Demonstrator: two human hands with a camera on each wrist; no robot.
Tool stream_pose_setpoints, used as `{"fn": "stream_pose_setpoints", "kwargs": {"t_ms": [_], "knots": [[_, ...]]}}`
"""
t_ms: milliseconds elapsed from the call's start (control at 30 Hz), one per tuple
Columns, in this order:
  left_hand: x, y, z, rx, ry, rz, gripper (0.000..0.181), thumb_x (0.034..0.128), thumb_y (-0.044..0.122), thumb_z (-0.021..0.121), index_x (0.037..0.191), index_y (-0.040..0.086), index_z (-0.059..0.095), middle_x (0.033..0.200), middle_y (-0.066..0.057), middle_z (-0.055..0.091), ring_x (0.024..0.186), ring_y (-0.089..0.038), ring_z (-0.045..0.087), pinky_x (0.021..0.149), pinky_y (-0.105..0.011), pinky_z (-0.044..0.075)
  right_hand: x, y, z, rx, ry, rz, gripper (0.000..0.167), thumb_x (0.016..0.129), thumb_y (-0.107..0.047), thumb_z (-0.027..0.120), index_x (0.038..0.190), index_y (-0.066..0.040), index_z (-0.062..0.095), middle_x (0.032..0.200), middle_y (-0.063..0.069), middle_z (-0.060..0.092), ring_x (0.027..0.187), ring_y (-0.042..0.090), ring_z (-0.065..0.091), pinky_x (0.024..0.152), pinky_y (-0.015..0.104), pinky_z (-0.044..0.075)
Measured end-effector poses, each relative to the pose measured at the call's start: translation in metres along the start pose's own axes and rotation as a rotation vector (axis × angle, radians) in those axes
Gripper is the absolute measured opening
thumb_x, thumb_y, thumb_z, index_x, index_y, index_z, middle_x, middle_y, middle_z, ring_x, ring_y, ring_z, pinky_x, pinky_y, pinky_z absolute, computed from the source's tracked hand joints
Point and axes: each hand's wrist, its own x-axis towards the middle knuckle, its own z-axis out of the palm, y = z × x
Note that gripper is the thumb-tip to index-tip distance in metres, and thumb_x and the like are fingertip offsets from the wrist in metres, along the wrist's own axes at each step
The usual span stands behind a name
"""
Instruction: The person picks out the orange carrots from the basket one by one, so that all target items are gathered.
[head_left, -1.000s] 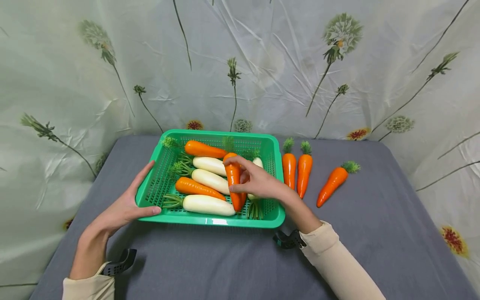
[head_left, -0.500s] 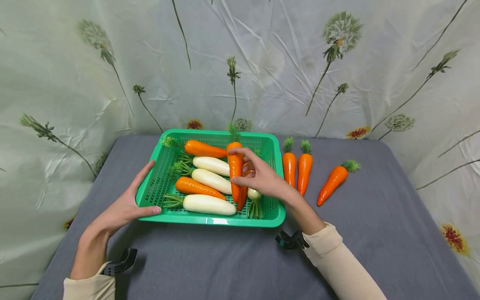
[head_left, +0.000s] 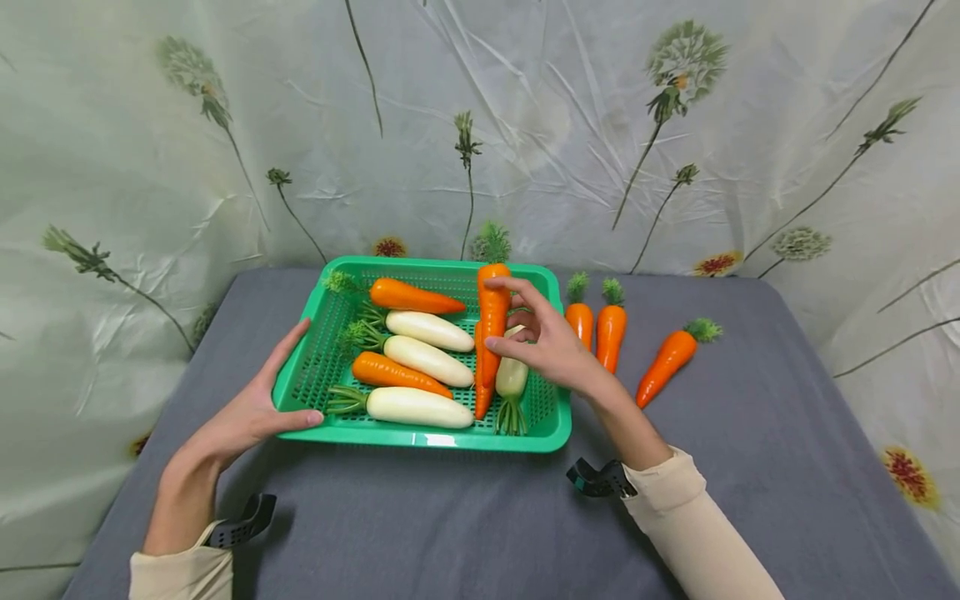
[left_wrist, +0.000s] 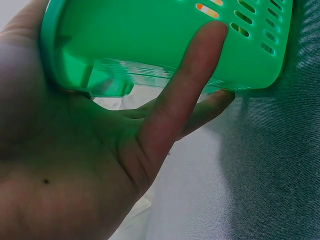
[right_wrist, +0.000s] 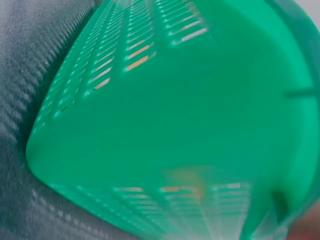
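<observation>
In the head view, a green plastic basket (head_left: 431, 439) holds several white radishes (head_left: 418, 407) and several carrots (head_left: 401, 372). My right hand (head_left: 558, 343) pinches an orange carrot (head_left: 492, 312) between thumb and fingertips. That carrot lies lengthwise over another carrot, beside a radish (head_left: 512, 379) whose leaves face me. Its leafy top reaches past the far rim. My left hand (head_left: 247, 410) rests against the basket's left front corner, thumb on the rim. In the left wrist view, its straight fingers (left_wrist: 172, 102) touch the outer wall. The right wrist view shows mainly the basket wall (right_wrist: 165, 120).
Two carrots (head_left: 611, 329) lie just right of the basket, partly behind my right hand and forearm. Another carrot (head_left: 671, 362) lies farther right. Grey cloth (head_left: 420, 517) covers the table, and a floral curtain (head_left: 570, 108) hangs behind it.
My right hand has carried the carrot rightward and toward the basket's far rim, uncovering the tips of the radishes and a carrot beneath. The left hand and basket have stayed put.
</observation>
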Motion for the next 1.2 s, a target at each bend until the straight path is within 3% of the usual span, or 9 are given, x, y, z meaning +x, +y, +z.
{"fn": "stream_pose_setpoints", "kwargs": {"t_ms": [233,467,633,967,1200], "knots": [[0.000,-0.001,0.000,0.014,0.002,0.003,0.118,0.0883,0.010,0.079,0.164,0.050,-0.002,0.173,-0.017,-0.002,0.131,-0.023,0.034,0.090,-0.016,0.038,-0.011,0.000,-0.009,-0.004,0.078,-0.002,0.069,0.096,-0.007,0.072,0.155,-0.024,0.043,0.154,0.006,0.043,0.107,0.028,0.058,0.088,0.029,0.053],[-0.002,-0.002,0.000,0.030,0.008,0.002,0.119,0.0879,0.010,0.079,0.164,0.050,-0.003,0.174,-0.016,-0.002,0.131,-0.024,0.034,0.089,-0.017,0.038,-0.024,0.005,-0.019,0.041,0.162,-0.062,0.070,0.095,-0.001,0.071,0.157,-0.017,0.042,0.143,0.013,0.049,0.103,0.020,0.064,0.084,0.026,0.055],[-0.001,-0.002,0.000,0.029,0.005,0.002,0.118,0.0881,0.011,0.079,0.164,0.050,-0.002,0.174,-0.016,-0.001,0.132,-0.024,0.033,0.090,-0.017,0.037,-0.035,0.009,-0.031,0.090,0.225,-0.091,0.072,0.094,0.005,0.068,0.157,-0.013,0.040,0.138,0.009,0.051,0.101,0.015,0.063,0.081,0.023,0.053],[0.000,0.000,-0.001,0.029,0.001,0.010,0.118,0.0879,0.011,0.079,0.165,0.049,-0.002,0.173,-0.016,-0.002,0.131,-0.023,0.033,0.090,-0.017,0.038,-0.053,0.019,-0.053,0.144,0.376,-0.082,0.073,0.093,0.011,0.065,0.157,-0.015,0.041,0.136,0.007,0.052,0.107,0.013,0.067,0.087,0.023,0.057],[0.001,-0.001,-0.001,0.031,0.001,0.006,0.119,0.0875,0.010,0.079,0.165,0.049,-0.002,0.174,-0.015,-0.004,0.133,-0.022,0.032,0.090,-0.016,0.037,-0.066,0.028,-0.068,0.163,0.431,-0.075,0.072,0.094,0.013,0.063,0.157,-0.015,0.041,0.133,0.007,0.051,0.108,0.010,0.066,0.088,0.020,0.056]]}}
